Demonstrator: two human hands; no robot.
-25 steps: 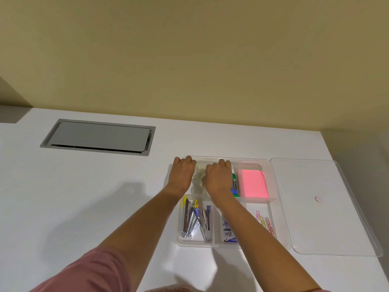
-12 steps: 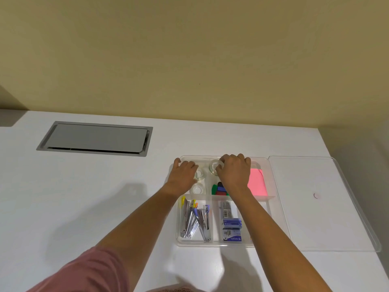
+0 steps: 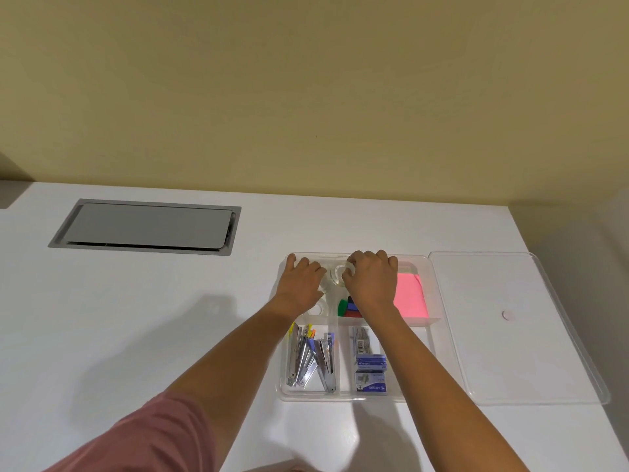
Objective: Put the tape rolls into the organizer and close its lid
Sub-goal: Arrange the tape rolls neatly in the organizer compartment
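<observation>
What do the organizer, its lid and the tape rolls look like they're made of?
The organizer looks like clear, glossy hard plastic: the desk and the contents show through its walls. The lid, lying flat to its right, looks the same, with bright edges. The tape rolls seem to be transparent film on a clear or pale core, though the hands partly hide them.

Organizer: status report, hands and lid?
Both hands, left hand and right hand, on tape rolls inside organizer. Lid off, alongside. Nothing blocking.
</observation>
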